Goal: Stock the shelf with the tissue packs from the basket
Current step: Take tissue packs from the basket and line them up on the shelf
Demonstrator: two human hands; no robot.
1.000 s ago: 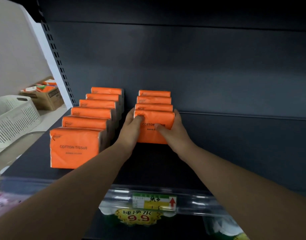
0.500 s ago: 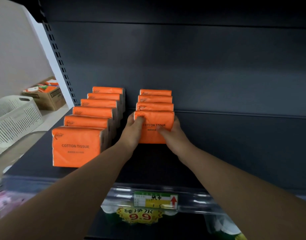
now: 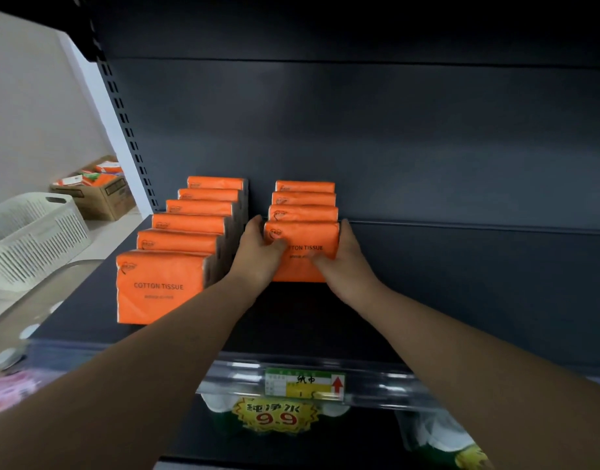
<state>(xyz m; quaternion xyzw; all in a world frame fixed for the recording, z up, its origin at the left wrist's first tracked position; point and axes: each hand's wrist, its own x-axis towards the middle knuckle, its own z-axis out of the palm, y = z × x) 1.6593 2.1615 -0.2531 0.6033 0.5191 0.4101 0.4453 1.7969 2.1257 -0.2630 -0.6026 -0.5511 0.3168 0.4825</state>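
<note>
Two rows of orange tissue packs stand upright on the dark shelf (image 3: 461, 300). The left row (image 3: 190, 225) has several packs, its front one near the shelf's front edge. The right row (image 3: 303, 198) is shorter and sits further back. My left hand (image 3: 257, 256) and my right hand (image 3: 346, 262) grip the front pack of the right row (image 3: 303, 239) by its two sides, thumbs on its printed face. The pack stands on the shelf against the pack behind it.
A white slotted basket (image 3: 37, 239) sits to the left beyond the shelf's end, with a cardboard box (image 3: 102, 195) of goods behind it. A price tag (image 3: 305, 383) hangs on the shelf's front rail. Bare shelf stretches to the right of the rows.
Both hands stay on the front pack of the right row and have pushed it slightly back against the row. The view has shifted a little.
</note>
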